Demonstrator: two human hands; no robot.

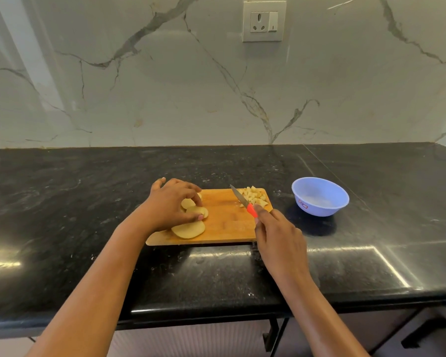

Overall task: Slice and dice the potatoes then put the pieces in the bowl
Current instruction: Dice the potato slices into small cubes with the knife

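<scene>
Potato slices (188,229) lie near-left on board (224,220), biggest w/ long axis left-right. My left hand (169,204) curls over them, seemingly pinching some. Right hand (276,235) grips knife (242,200), tip pointing far-left; dice (254,195) far-right, bowl (319,197) beyond.

**Marble wall above a black stone desk**

We face a pale marble wall (139,86) crossed by grey and brownish veins. High on it sits a white socket plate (264,21) with a switch beside the socket. Below runs a glossy black speckled desk (62,202), catching bright streaks of light near its front edge. Under it we see light cabinet fronts (191,341) with dark handles.
</scene>
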